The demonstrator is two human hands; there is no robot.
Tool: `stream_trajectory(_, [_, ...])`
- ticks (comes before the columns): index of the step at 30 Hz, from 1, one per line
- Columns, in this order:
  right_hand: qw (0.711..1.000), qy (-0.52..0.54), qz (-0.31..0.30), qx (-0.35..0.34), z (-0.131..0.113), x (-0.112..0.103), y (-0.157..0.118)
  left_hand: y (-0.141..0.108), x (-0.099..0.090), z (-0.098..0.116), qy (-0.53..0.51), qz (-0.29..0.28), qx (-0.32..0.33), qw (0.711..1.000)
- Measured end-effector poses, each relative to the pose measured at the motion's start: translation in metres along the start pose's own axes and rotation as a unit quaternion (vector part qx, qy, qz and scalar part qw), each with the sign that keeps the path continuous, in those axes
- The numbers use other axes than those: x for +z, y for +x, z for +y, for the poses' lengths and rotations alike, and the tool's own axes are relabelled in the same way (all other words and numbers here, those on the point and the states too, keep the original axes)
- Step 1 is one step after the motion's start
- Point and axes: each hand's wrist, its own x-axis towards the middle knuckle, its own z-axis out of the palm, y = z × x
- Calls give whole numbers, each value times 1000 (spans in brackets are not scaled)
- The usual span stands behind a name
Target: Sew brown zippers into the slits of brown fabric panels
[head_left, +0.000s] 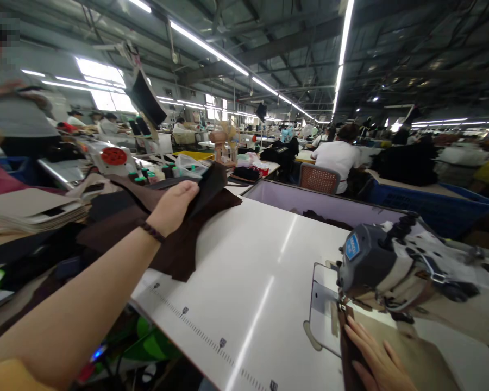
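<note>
My left hand (174, 205) reaches over the table's left side, its fingers wrapped round a dark cloth piece (209, 187). Dark brown cloth (175, 255) lies beneath that hand and hangs over towards the left. At the lower right, my right hand (377, 355) lies with fingers spread on a brown strip (349, 347) and an olive-beige cloth (421, 358). Those cloths run up to the needle area of a sewing machine (375, 260). The white table top (244, 277) carries a printed ruler along its near edge.
A lilac-walled bin (285, 196) adjoins the table's far edge. Stacked light panels (32, 209) and thread cones (146, 176) are at left. A person (18, 114) stands at far left; another (337, 155) sits beyond the bin. A blue crate (424, 209) is at right.
</note>
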Motion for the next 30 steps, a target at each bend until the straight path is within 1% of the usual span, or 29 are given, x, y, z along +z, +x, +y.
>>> stream_trajectory(2, [999,32,-14,33,-9,-10,2,-34,31,3,36,-65,2,997])
stream_trajectory(3, [997,46,-23,49,-14,-15,3,-53,45,2,62,-115,4,991])
stream_trajectory(4, [996,60,-33,64,-18,-19,4,-73,58,0,129,-212,27,968])
stream_trajectory(5, [993,72,-42,78,-22,-24,6,-94,69,-3,181,-308,45,933])
stream_trajectory(6, [991,85,-49,92,-25,-28,7,-113,79,-7,224,-378,60,896])
stream_trajectory(8, [985,111,-61,114,-30,-36,9,-148,95,-16,311,-463,101,824])
stream_trajectory(10, [980,132,-70,130,-34,-45,11,-176,105,-24,345,-548,140,749])
stream_trajectory(11, [978,140,-74,136,-36,-49,12,-188,109,-28,345,-576,157,725])
stream_trajectory(12, [976,148,-76,139,-37,-53,12,-199,111,-31,336,-599,172,706])
stream_trajectory(14, [974,161,-74,142,-40,-60,13,-215,113,-37,318,-625,192,687])
stream_trajectory(16, [972,172,-74,142,-41,-66,15,-224,112,-46,312,-628,198,685])
stream_trajectory(17, [971,175,-75,143,-41,-67,15,-225,111,-50,311,-620,199,692])
stream_trajectory(19, [970,179,-78,146,-41,-68,16,-221,112,-56,300,-581,196,730])
stream_trajectory(21, [970,178,-77,148,-39,-66,16,-208,120,-53,268,-550,172,772])
stream_trajectory(22, [970,177,-76,149,-37,-65,15,-200,128,-49,248,-552,149,782])
stream_trajectory(23, [971,177,-77,142,-36,-63,14,-191,138,-43,228,-569,128,780])
stream_trajectory(24, [972,180,-76,130,-34,-61,12,-182,150,-37,217,-570,106,785])
stream_trajectory(25, [974,184,-67,116,-33,-58,11,-174,163,-31,205,-578,97,783])
stream_trajectory(28, [975,199,-20,92,-32,-53,7,-157,200,-21,204,-588,104,776])
stream_trajectory(30, [974,201,-3,105,-34,-53,6,-152,217,-19,204,-594,120,769])
